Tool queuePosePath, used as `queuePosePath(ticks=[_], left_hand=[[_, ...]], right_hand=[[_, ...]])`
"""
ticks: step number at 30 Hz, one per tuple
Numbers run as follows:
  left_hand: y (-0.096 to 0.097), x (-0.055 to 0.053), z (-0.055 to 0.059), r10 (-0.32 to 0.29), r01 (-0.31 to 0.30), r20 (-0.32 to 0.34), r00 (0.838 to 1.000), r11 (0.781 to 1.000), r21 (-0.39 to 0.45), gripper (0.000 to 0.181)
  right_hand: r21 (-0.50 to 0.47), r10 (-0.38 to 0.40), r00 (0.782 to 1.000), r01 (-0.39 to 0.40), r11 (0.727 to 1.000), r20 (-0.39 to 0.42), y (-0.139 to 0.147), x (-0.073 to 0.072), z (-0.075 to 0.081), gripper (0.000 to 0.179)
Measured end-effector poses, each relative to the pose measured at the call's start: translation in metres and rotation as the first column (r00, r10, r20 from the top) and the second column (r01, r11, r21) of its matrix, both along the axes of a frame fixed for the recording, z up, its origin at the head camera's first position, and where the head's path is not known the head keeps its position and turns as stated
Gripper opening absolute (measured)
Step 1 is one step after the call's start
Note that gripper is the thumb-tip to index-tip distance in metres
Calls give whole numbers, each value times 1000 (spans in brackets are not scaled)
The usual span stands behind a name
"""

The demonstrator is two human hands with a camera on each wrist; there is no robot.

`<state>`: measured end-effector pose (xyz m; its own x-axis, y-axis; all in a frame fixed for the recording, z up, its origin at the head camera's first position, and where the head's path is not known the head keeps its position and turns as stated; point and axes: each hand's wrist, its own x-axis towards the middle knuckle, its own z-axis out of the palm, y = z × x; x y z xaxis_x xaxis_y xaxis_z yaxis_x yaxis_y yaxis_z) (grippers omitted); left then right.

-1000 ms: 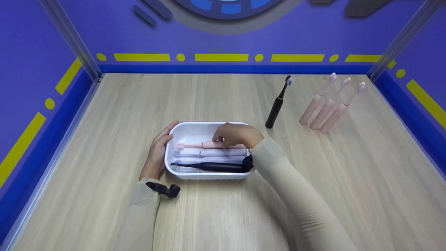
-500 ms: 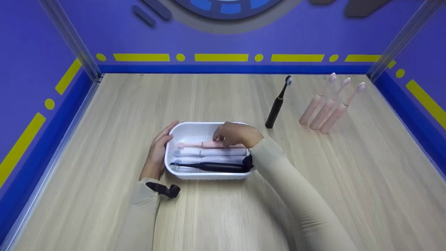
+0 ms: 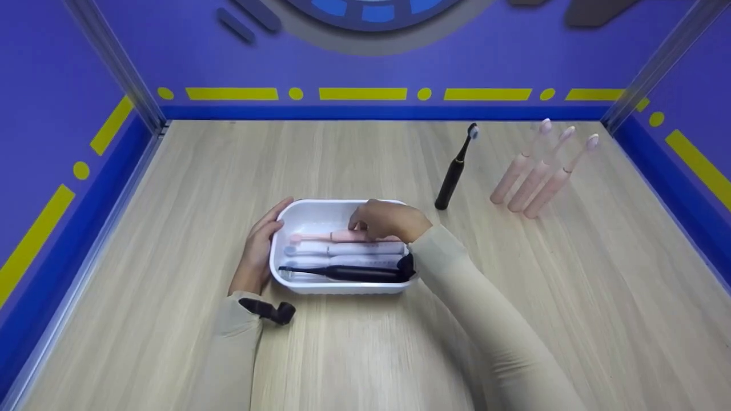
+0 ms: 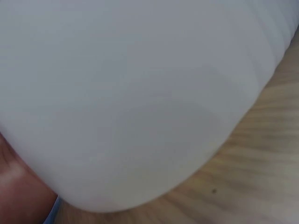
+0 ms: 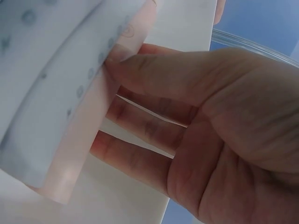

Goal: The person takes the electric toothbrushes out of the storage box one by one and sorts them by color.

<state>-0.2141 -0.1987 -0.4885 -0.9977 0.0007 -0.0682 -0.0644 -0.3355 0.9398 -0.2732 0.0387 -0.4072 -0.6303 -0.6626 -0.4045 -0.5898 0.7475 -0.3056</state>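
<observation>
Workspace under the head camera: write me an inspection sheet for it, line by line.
Surface: pale wood-grain table.
Job's things: white tray holding, as far as visible, a pink toothbrush, two white toothbrushes and a black toothbrush, all lying; off its right end stand another black toothbrush and three light-pink toothbrushes.
Clutter: nothing seen.
Grips: left grip holds the tray's left end; right grip pinches the pink toothbrush inside.
Cables: nothing seen.
Surroundings: purple-blue wall panels with yellow marks; metal corner posts.
</observation>
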Motion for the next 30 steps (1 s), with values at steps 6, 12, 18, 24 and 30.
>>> queuePosePath(ticks=[6,12,18,24,30], left_hand=[[-1,1,-1,-7,7,-2,1000,1000,-11,51],[-1,1,0,-6,6,-2,1000,999,-31,51],[-1,1,-1,-6,5,-8,1000,999,-37,51],[-1,0,0,-5,5,-1,1000,999,-39,51],[0,0,1,-6,7,7,1000,1000,-24,50]], right_hand=[[2,13,1000,-13,1000,-24,0,0,-1,43],[24,44,998,-42,999,-49,0,1,-1,35],[22,62,996,-60,998,-61,-1,3,-1,28],[3,66,994,-66,998,-85,-1,3,-1,16],[-23,92,989,-95,995,-115,-1,2,-3,22]])
